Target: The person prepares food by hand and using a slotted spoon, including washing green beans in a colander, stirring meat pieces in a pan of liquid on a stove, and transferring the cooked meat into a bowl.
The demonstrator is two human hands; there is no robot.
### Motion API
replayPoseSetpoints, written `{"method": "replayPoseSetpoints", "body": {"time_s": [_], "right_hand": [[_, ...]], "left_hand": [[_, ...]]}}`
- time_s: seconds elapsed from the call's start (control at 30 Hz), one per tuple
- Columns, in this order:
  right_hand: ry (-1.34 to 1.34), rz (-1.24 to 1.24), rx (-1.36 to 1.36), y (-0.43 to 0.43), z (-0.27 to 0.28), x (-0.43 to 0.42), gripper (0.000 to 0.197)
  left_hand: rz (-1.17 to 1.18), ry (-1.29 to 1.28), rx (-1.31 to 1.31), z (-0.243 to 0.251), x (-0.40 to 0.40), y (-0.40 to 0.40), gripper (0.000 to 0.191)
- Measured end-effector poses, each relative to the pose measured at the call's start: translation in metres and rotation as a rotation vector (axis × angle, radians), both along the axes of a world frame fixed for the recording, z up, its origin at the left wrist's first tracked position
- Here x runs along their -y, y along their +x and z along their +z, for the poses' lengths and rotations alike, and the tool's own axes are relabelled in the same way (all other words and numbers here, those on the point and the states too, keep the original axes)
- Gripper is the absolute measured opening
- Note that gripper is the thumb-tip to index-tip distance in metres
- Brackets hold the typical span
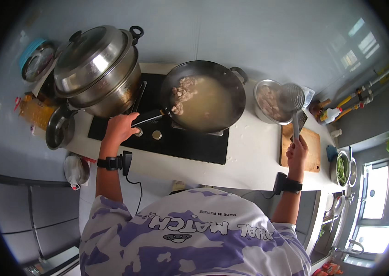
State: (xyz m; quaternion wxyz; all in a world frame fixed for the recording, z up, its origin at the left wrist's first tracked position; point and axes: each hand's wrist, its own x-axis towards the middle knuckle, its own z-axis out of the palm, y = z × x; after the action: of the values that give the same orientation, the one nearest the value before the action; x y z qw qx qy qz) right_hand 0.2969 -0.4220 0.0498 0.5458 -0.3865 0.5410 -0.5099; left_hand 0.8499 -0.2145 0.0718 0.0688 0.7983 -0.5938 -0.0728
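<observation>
My left hand [120, 127] is closed around the end of the long handle of a black wok [237, 103], its thumb beside a stove knob [139, 131]. Cloudy liquid [211, 103] fills much of the wok, and pieces of pale cooked meat [184, 90] lie on its left side. In my right hand [297, 153] is the handle of a metal skimmer [292, 96]. The skimmer's perforated head is over the right rim of a metal bowl [261, 115], hiding part of it. More pale meat [269, 101] is in that bowl.
A large lidded steel pot [94, 69] stands left of the wok on the black cooktop [194, 148]. A small saucepan [60, 127] and an oil bottle [35, 110] are farther left. Right of the cooktop are a wooden cutting board [310, 148] and a bowl of green vegetables [341, 169].
</observation>
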Motion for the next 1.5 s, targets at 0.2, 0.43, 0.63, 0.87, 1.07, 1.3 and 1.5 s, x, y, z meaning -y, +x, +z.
{"method": "replayPoseSetpoints", "body": {"time_s": [0.2,0.43,0.63,0.87,1.07,1.3,1.5], "right_hand": [[-0.012,0.306,0.354,0.020,0.035,-0.024,0.033],[-1.369,0.244,-1.076,0.148,0.020,-0.002,0.037],[-0.856,0.520,-1.477,0.210,0.019,-0.014,0.045],[-1.203,0.741,-1.500,0.207,0.047,-0.044,0.056],[-1.248,0.721,-1.590,0.173,0.085,-0.073,0.058],[-0.973,0.611,-1.619,0.128,0.113,-0.088,0.050],[-0.996,0.486,-1.486,0.141,0.078,-0.041,0.048]], "left_hand": [[0.015,0.045,0.003,0.003,0.003,-0.002,0.056],[-0.013,-0.007,0.002,0.002,-0.001,0.000,0.052],[-0.025,-0.046,-0.001,-0.003,-0.003,0.004,0.053],[-0.027,0.004,-0.017,-0.001,-0.004,0.007,0.054],[-0.033,0.024,-0.034,-0.005,0.000,0.011,0.054],[-0.056,-0.008,-0.005,-0.002,-0.001,0.009,0.044],[-0.051,-0.063,-0.001,-0.006,-0.002,0.009,0.043]]}}
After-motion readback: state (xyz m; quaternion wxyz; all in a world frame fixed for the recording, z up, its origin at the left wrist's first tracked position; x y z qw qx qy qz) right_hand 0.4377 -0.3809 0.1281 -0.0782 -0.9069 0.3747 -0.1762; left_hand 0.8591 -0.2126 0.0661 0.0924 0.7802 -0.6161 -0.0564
